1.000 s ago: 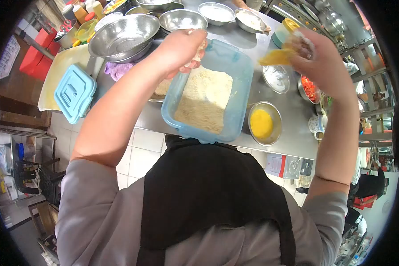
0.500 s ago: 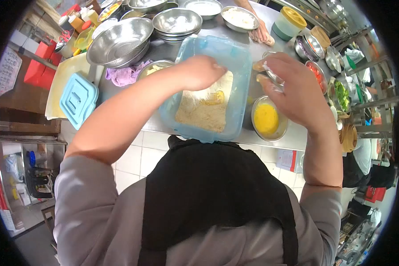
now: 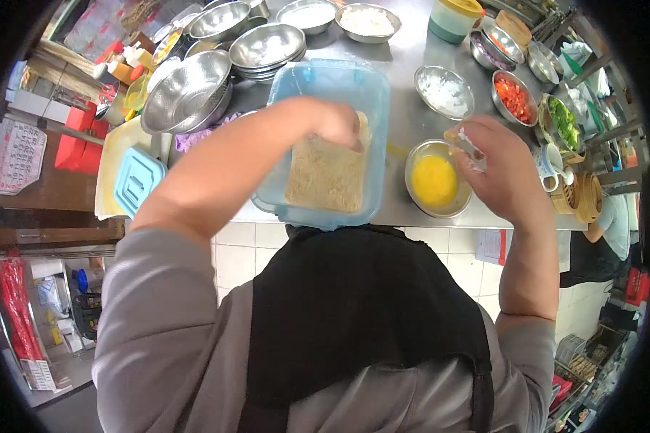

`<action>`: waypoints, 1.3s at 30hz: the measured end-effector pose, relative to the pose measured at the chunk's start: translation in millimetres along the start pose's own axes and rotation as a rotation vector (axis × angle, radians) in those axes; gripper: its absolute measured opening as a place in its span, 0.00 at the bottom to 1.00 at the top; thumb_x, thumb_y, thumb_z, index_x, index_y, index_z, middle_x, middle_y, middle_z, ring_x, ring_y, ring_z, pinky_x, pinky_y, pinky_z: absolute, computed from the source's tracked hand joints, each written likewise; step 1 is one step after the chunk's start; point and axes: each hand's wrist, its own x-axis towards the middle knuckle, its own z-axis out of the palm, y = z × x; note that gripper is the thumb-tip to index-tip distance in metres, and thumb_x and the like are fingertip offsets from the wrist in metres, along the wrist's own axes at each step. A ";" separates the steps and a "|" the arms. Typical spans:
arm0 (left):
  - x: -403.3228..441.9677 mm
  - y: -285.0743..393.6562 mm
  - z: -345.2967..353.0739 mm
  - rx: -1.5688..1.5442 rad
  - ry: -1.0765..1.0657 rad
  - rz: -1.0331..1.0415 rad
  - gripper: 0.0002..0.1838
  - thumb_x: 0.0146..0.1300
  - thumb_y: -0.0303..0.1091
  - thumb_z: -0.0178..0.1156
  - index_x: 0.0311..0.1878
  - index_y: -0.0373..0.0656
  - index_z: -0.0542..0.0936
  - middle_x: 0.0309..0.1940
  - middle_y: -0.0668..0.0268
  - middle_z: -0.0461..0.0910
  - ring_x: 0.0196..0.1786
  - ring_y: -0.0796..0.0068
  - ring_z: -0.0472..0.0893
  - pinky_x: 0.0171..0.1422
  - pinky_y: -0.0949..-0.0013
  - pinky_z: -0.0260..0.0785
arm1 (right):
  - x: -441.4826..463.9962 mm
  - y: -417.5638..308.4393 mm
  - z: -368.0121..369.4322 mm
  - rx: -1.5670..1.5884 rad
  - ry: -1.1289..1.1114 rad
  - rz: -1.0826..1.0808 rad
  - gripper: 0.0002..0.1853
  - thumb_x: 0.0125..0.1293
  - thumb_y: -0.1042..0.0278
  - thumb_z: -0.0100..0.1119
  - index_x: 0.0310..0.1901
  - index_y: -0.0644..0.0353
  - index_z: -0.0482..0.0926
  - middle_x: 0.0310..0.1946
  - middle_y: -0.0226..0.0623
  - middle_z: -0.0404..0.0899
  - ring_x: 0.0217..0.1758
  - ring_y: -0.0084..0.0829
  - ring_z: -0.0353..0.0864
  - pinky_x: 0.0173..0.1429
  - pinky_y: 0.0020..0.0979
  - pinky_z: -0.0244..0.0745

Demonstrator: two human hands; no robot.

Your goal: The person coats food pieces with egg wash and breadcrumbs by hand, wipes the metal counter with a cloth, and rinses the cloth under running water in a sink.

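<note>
My left hand [image 3: 336,126] reaches down into a blue plastic tub [image 3: 383,144], at the surface of the pale crumbs [image 3: 325,177]; its fingers are curled and partly hidden, so what they hold does not show. Over the right rim of a steel bowl of beaten egg [image 3: 435,181] is my right hand [image 3: 487,159], its fingers bent and apart, coated with white powder and yellow egg. Just behind it stands a steel bowl with white powder [image 3: 445,94].
Stacked steel bowls [image 3: 267,49] and a large perforated bowl [image 3: 188,92] stand at the back left. Bowls of chopped red pieces [image 3: 513,97] and green pieces [image 3: 562,123] are on the right. A blue lid [image 3: 139,180] lies at the left.
The yellow piece once in my right hand is gone from it; that hand has come down to the egg bowl. My left hand has lowered into the tub. The co-worker's hand has left the view.
</note>
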 end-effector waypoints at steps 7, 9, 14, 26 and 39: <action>16.2 -13.6 42.7 -0.100 -0.019 0.076 0.19 0.68 0.42 0.52 0.47 0.35 0.83 0.44 0.50 0.84 0.47 0.57 0.83 0.55 0.55 0.74 | -5.5 8.0 -6.0 0.016 0.019 -0.003 0.12 0.61 0.70 0.63 0.46 0.61 0.81 0.45 0.43 0.81 0.48 0.50 0.80 0.51 0.42 0.76; 34.5 -17.8 69.6 0.133 0.007 0.207 0.18 0.68 0.40 0.51 0.44 0.35 0.83 0.41 0.51 0.85 0.44 0.58 0.84 0.53 0.55 0.75 | -4.6 7.0 -3.8 0.020 0.005 -0.029 0.11 0.61 0.70 0.63 0.45 0.62 0.81 0.45 0.44 0.81 0.48 0.50 0.80 0.51 0.43 0.76; 3.9 -4.4 15.9 -0.176 -0.037 -0.083 0.18 0.68 0.42 0.53 0.44 0.36 0.83 0.45 0.47 0.84 0.48 0.54 0.83 0.55 0.55 0.74 | -10.2 9.9 -2.9 -0.016 -0.022 -0.039 0.11 0.61 0.70 0.63 0.44 0.62 0.80 0.45 0.44 0.81 0.48 0.51 0.80 0.52 0.44 0.76; 33.7 -32.6 71.1 -0.066 -0.051 -0.136 0.45 0.49 0.45 0.75 0.69 0.34 0.71 0.63 0.47 0.76 0.65 0.53 0.77 0.68 0.60 0.70 | -17.4 15.8 -1.7 0.012 -0.034 0.006 0.11 0.60 0.68 0.64 0.43 0.61 0.80 0.43 0.45 0.80 0.47 0.52 0.79 0.50 0.46 0.75; 20.6 -13.5 68.0 -0.076 -0.021 -0.219 0.37 0.51 0.49 0.71 0.61 0.37 0.80 0.55 0.48 0.82 0.58 0.52 0.81 0.63 0.60 0.73 | -16.1 15.8 -0.1 -0.014 -0.055 -0.053 0.12 0.61 0.66 0.64 0.43 0.63 0.80 0.42 0.45 0.80 0.47 0.51 0.80 0.51 0.46 0.75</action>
